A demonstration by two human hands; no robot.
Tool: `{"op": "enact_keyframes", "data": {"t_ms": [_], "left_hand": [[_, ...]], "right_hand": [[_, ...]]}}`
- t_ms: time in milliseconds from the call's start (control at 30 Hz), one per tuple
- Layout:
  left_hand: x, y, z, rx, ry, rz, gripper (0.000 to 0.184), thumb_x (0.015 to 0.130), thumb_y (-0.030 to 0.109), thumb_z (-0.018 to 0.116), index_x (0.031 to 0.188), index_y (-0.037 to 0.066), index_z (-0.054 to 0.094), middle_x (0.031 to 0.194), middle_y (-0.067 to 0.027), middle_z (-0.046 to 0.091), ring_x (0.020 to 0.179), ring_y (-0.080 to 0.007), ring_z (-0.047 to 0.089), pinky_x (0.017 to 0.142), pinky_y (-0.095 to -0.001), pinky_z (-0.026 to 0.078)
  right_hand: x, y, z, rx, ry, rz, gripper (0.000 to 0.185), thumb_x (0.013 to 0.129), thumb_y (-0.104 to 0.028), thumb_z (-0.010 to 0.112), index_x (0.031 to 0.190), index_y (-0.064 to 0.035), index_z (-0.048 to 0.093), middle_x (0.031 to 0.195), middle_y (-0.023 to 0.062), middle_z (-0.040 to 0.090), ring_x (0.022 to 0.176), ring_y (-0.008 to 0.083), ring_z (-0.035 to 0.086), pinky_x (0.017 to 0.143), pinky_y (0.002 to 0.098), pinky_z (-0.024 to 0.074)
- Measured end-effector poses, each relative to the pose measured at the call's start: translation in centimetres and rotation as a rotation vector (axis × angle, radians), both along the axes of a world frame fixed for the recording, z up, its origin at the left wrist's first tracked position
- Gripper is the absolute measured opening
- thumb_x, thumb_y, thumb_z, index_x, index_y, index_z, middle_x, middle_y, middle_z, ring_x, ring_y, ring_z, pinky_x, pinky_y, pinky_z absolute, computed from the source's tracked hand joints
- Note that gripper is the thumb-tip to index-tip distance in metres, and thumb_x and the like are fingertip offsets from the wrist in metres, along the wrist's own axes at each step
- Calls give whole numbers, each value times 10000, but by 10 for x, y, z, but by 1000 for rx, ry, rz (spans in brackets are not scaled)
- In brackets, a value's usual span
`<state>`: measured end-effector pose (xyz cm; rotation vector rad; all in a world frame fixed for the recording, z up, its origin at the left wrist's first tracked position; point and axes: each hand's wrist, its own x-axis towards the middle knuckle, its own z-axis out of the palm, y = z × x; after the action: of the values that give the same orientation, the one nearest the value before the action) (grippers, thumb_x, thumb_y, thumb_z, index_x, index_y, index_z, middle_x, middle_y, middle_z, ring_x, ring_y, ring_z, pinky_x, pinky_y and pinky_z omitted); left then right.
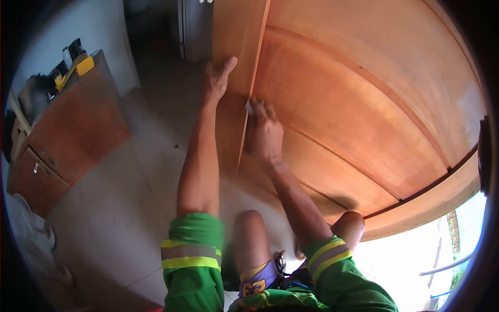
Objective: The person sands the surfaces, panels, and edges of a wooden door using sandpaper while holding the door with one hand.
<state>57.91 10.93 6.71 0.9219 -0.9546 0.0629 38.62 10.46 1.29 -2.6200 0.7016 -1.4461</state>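
A tall wooden cabinet [332, 88] with a reddish-brown finish fills the right side of the head view. My left hand [221, 80] is at the outer edge of its narrow side panel [234, 47], thumb on the near face and fingers mostly hidden behind the edge. My right hand [267, 135], a little blurred, is bent against the corner where the side panel meets the wide face. A small whitish piece [248, 106] shows at its fingertips, too blurred to name. Both forearms wear green sleeves with reflective bands.
At left stands a low brown cabinet [78, 135] with a small handle, bottles and a yellow item [84, 66] on top. White cloth [31, 234] lies at the lower left. Pale floor tiles [130, 208] run between. My bare knees [252, 234] are below, and bright daylight enters at lower right.
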Motion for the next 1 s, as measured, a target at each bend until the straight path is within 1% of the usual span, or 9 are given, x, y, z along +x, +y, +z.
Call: {"op": "enact_keyframes", "data": {"t_ms": [100,200,300,400,600,667,767,867,1000], "left_hand": [[7,-5,-15,-11,57,-117,609,905,446,785,1221,-61,662,1130,-128,719,1067,-215,656,967,-344,486],[4,5,-4,68,95,-114,587,905,436,789,1201,-58,675,1107,-123,723,1051,-209,659,964,-334,488],[0,18,-2,142,86,-30,579,902,422,796,1202,-57,671,1112,-121,719,1053,-210,659,968,-325,489],[-7,18,2,60,51,-65,599,899,405,802,1239,-61,642,1163,-128,704,1089,-212,651,982,-325,487],[-1,6,-3,-6,60,-157,755,874,420,821,1353,-89,533,1292,-149,652,1176,-212,616,1010,-328,474],[0,-1,-8,1,103,-103,788,854,439,833,1357,-88,531,1305,-160,648,1189,-218,615,1019,-335,472],[10,-17,-16,-51,108,-65,852,820,489,847,1355,-93,528,1291,-166,661,1186,-229,628,1028,-348,474],[0,-7,-9,-81,101,-59,915,788,544,852,1346,-104,528,1246,-164,687,1153,-242,653,1024,-357,481],[-4,-2,-9,6,158,-31,920,768,565,859,1323,-101,551,1172,-152,724,1098,-246,681,987,-352,500]], "right_hand": [[-6,18,128,-162,-197,88,494,949,-52,547,1438,-115,510,1185,202,609,867,428,699,683,511,599],[24,-1,136,-242,-142,-64,477,940,-58,567,1412,-73,506,1170,211,595,818,415,699,640,488,601],[7,-2,36,-77,73,-43,599,921,-29,553,1501,-130,445,1288,185,573,775,457,685,653,536,594],[-27,-3,-28,-136,256,13,556,900,-61,598,1444,-159,535,1224,163,575,885,405,676,677,491,604],[-71,36,159,-662,295,-19,326,798,-103,669,1107,-168,751,1151,93,539,1158,318,516,912,458,479],[-72,27,201,-1039,280,4,317,793,-109,671,1099,-145,745,1211,87,544,1183,308,501,971,473,459],[-70,-3,220,-1205,557,23,332,775,-85,677,1099,-114,743,1257,85,551,1239,303,504,1027,447,461],[-69,-38,212,-1053,718,118,332,771,-62,680,1096,-87,744,1257,80,558,1319,301,488,1103,428,442],[-63,-29,202,-1004,644,41,552,824,-61,644,1374,-89,627,1542,94,472,1424,333,436,1193,446,374]]}}
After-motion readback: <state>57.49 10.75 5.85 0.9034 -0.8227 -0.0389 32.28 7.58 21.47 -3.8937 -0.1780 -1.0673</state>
